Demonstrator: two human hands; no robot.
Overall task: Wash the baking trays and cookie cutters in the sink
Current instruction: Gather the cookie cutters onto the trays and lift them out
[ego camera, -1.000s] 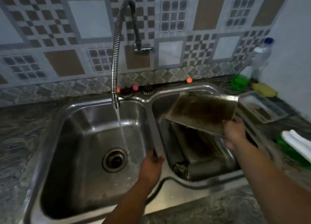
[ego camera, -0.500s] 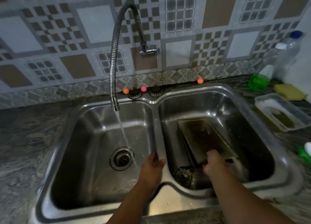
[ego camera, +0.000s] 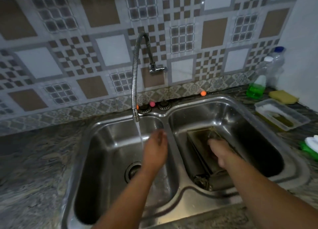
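Under running faucet (ego camera: 137,77): left hand (ego camera: 155,149); right hand (ego camera: 217,152) on baking tray (ego camera: 199,134).

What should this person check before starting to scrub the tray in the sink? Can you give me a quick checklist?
1. Water running from the faucet: ok.
2. Baking tray in the right basin: ok.
3. Right hand on the tray: ok, grip blurred.
4. Left hand free, beside the stream: ok.
5. Sponge in hand: not ok, it lies on the counter.
6. Green soap bottle nearby: ok.
7. Cookie cutters: cannot tell.
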